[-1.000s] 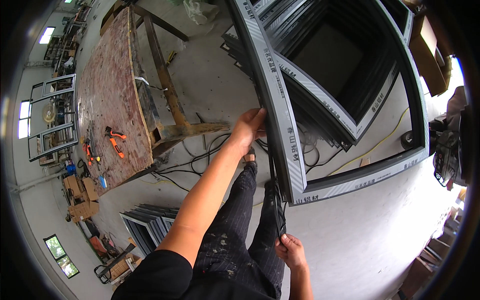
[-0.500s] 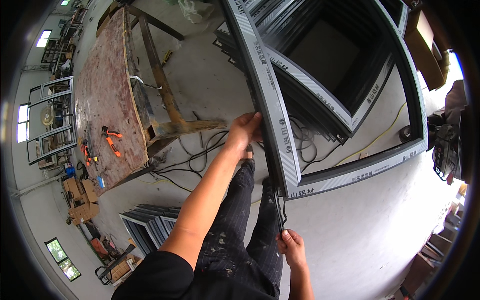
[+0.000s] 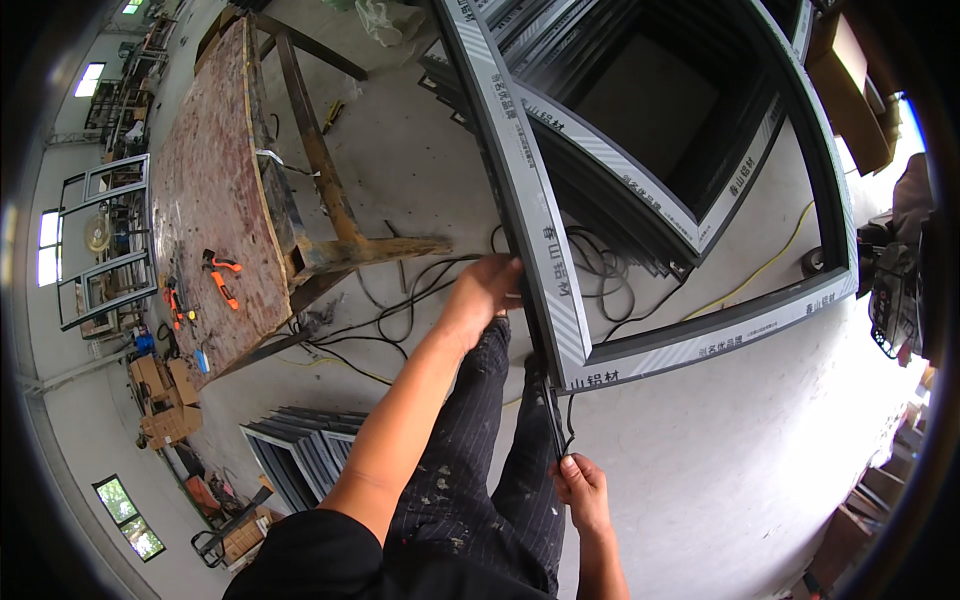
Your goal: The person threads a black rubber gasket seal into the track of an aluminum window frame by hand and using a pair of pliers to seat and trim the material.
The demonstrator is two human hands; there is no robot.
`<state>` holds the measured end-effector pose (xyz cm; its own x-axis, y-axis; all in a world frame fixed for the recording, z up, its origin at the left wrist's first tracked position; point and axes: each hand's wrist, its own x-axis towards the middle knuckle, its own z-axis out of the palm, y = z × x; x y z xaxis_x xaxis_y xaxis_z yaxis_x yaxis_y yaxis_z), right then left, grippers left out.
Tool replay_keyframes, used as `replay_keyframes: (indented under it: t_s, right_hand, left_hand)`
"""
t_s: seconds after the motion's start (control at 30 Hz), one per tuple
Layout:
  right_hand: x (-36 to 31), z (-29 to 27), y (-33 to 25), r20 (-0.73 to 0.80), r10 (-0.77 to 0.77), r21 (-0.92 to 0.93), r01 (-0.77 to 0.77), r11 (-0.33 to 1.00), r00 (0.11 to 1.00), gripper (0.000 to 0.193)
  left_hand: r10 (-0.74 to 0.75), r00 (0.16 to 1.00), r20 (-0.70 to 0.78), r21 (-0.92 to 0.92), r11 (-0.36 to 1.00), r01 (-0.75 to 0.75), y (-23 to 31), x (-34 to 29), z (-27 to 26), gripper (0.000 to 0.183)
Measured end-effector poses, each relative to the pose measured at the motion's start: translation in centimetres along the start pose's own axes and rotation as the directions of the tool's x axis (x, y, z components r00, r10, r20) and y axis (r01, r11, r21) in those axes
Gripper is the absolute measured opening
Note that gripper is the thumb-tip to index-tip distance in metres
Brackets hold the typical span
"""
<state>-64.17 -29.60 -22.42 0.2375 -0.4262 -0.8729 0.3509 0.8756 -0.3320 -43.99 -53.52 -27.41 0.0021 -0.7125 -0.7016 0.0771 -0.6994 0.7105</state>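
A grey window frame (image 3: 545, 230) with printed protective film stands tilted in front of me. My left hand (image 3: 483, 295) is closed at its left outer edge, its fingertips against the side and partly hidden by the frame. Below the frame's lower left corner, my right hand (image 3: 582, 490) pinches a thin black rubber strip (image 3: 556, 425). The strip runs up from those fingers to the corner, and a loose loop of it hangs beside.
Several more frames (image 3: 640, 180) are stacked behind this one. A worn wooden workbench (image 3: 215, 170) at the left bears orange-handled pliers (image 3: 224, 278). Black cables (image 3: 390, 320) and a yellow cord (image 3: 740, 290) cross the floor. More frames (image 3: 300, 450) lean at the lower left.
My left hand has slid down along the frame's edge toward the lower corner. The frame has shifted slightly left in view; my right hand stays nearly still on the strip.
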Motion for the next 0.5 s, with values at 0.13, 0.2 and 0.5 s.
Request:
replay_keyframes:
  t_s: [0.13, 0.2, 0.5]
  right_hand:
    - [0.2, 0.3, 0.0, -0.018, -0.034, -0.042, 0.033, 0.999, 0.999, 0.035]
    - [0.3, 0.3, 0.2, -0.029, -0.051, -0.083, 0.048, 0.995, 0.998, 0.035]
    - [0.3, 0.5, -0.2, -0.047, -0.069, -0.107, 0.064, 0.992, 0.996, 0.033]
  left_hand:
    - [0.082, 0.996, -0.046, 0.077, 0.994, -0.079, -1.6, 0.2, 0.0, 0.032]
    - [0.108, 0.991, -0.073, 0.025, 0.994, -0.107, -1.8, -0.2, 0.3, 0.032]
    - [0.057, 0.994, -0.096, -0.026, 0.998, -0.060, -3.8, -1.9, 0.8, 0.026]
